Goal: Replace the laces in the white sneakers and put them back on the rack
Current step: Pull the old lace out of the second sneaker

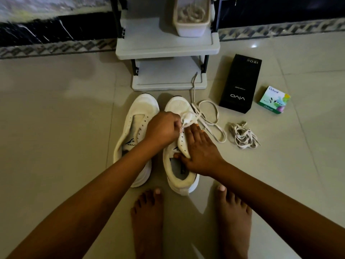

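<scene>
One lace [190,122] between left fingers [177,126]

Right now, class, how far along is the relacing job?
Done: left sneaker stripped, eyelets empty. In hand: left hand pinches a lace at the right sneaker while the right hand presses it. Left: finish lacing both, then return them to the rack.
</scene>
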Action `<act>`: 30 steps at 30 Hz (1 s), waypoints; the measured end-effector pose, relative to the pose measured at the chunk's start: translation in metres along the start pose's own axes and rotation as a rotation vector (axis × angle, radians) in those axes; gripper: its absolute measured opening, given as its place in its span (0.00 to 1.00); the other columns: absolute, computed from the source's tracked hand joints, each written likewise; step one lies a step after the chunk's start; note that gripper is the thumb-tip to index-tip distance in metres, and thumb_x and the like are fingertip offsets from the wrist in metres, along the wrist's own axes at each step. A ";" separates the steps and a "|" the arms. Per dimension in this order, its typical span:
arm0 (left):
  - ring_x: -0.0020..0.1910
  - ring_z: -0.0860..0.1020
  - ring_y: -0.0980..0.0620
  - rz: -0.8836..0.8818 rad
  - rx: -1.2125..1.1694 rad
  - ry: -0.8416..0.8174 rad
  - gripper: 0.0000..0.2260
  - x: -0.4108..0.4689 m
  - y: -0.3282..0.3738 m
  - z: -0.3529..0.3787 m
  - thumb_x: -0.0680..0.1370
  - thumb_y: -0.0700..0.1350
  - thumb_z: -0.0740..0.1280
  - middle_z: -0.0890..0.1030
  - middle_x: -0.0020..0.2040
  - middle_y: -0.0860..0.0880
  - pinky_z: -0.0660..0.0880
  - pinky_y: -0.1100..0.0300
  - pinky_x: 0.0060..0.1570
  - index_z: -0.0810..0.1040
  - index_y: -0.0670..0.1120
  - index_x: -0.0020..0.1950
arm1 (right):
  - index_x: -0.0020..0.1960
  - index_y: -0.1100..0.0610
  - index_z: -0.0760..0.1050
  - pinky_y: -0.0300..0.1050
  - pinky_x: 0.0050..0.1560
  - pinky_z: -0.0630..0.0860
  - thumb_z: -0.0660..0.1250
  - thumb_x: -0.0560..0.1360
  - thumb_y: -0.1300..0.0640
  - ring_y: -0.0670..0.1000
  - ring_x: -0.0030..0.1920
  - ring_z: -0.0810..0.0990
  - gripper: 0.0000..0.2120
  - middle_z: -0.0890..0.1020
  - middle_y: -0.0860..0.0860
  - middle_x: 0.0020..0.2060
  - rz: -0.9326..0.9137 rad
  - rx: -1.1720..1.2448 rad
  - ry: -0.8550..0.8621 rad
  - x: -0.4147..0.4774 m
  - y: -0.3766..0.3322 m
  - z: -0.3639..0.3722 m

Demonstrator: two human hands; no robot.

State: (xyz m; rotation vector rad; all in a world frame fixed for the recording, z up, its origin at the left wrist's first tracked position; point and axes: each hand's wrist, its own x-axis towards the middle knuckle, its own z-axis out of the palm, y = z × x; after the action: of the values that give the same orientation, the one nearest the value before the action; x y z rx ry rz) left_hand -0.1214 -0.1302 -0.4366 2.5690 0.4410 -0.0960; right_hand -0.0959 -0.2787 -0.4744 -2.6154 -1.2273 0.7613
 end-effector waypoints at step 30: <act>0.68 0.68 0.48 -0.102 -0.055 -0.452 0.41 -0.019 -0.015 -0.033 0.68 0.57 0.74 0.67 0.72 0.47 0.65 0.57 0.64 0.60 0.47 0.75 | 0.50 0.58 0.78 0.38 0.43 0.68 0.66 0.76 0.57 0.52 0.48 0.78 0.06 0.79 0.54 0.50 0.156 0.298 0.331 0.038 0.018 -0.025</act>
State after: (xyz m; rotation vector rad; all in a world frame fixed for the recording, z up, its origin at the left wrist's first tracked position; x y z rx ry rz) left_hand -0.1446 -0.1064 -0.4125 2.3713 0.3917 -0.6743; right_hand -0.0506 -0.2600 -0.4740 -2.4773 -0.7640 0.4637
